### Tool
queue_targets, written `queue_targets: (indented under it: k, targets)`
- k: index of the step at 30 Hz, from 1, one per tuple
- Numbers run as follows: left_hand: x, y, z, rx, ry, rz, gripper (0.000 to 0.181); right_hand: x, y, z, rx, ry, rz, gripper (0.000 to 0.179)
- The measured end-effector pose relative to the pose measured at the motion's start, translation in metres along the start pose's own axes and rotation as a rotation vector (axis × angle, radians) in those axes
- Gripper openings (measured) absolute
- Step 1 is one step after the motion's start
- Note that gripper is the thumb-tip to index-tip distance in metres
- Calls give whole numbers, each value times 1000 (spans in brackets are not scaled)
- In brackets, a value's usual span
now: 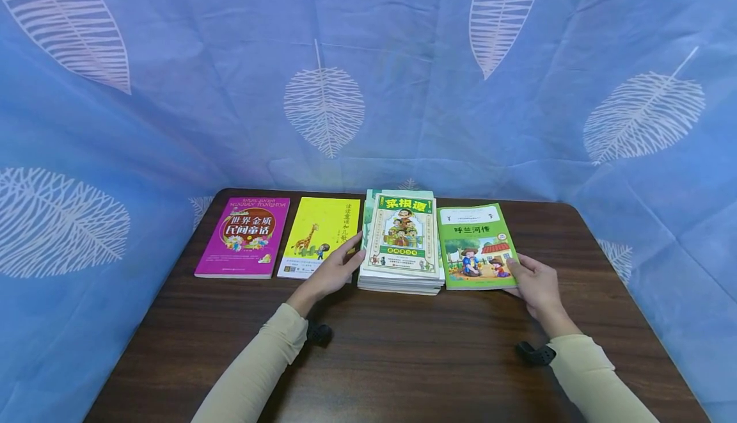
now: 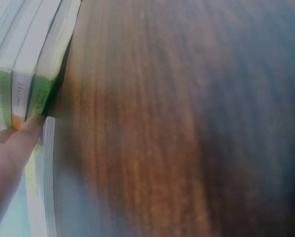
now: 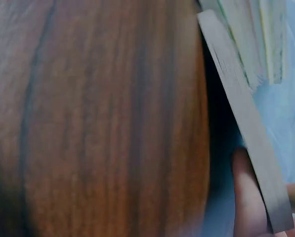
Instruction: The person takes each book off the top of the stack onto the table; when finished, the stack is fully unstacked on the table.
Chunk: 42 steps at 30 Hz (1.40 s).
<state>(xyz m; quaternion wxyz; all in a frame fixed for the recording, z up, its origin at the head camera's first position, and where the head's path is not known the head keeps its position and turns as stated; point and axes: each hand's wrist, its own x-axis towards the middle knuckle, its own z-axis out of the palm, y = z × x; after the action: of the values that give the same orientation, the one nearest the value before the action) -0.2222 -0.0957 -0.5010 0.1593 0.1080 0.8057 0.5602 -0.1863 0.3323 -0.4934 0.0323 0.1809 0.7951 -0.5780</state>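
Note:
A stack of books (image 1: 403, 263) stands at the middle of the table, a cream and green one on top. My left hand (image 1: 336, 269) rests against the left side of this stack; in the left wrist view its fingers (image 2: 19, 148) touch the lower spines. On the right, my right hand (image 1: 535, 282) pinches a green book (image 1: 475, 250) by its right edge, thumb on the cover and fingers underneath. Seen from the right wrist, that green book (image 3: 251, 128) tilts up from the table, its near end close to the stack.
A yellow book (image 1: 316, 231) with a giraffe lies left of the stack, partly behind my left hand. Farther left lies a magenta book (image 1: 244, 237). Blue leaf-patterned cloth (image 1: 403, 90) hangs behind and beside the dark wooden table (image 1: 414, 352).

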Motion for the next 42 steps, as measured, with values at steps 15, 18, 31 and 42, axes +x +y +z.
queue_targets:
  k: [15, 18, 31, 42]
  targets:
    - [1, 2, 0, -7, -1, 7, 65, -2, 0, 9, -333, 262, -45, 54]
    - [1, 2, 0, -11, 0, -6, 66, -3, 0, 9, -322, 251, -52, 57]
    - [0, 2, 1, -18, 12, 13, 67, -11, -25, 22, -400, 214, -224, 63]
    - [-1, 2, 1, -15, 14, -5, 67, -20, -53, 68, -246, -115, -249, 82]
